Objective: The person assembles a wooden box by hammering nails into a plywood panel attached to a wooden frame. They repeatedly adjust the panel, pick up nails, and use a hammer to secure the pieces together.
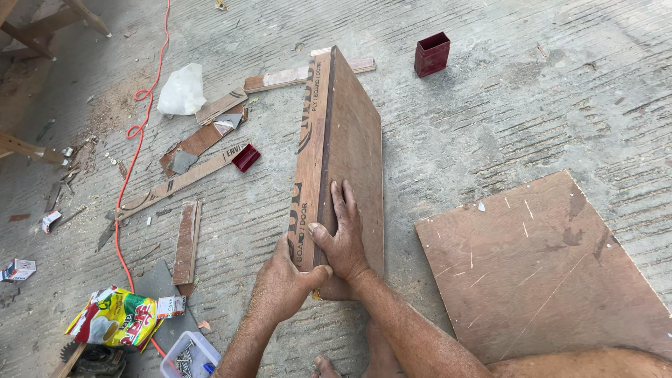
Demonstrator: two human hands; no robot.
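Left hand (283, 283) grips plywood panels (339, 161); right hand (343, 234) flat atop, offcuts (185, 241) nearby.

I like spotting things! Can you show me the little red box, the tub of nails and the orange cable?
Red box (431, 54): head view, on its front side.
Tub of nails (189, 355): head view, on the nails inside.
Orange cable (134, 154): head view, mid-length on the floor.

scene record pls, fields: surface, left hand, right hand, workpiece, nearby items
surface: grooved concrete floor
left hand: gripping near end of the plywood strip
right hand: pressed flat on the plywood panel
workpiece: strip and panel meet along a long edge, forming a corner
nearby items: flat plywood sheet to the right; dark red box; orange cable; tub of nails; wood offcuts
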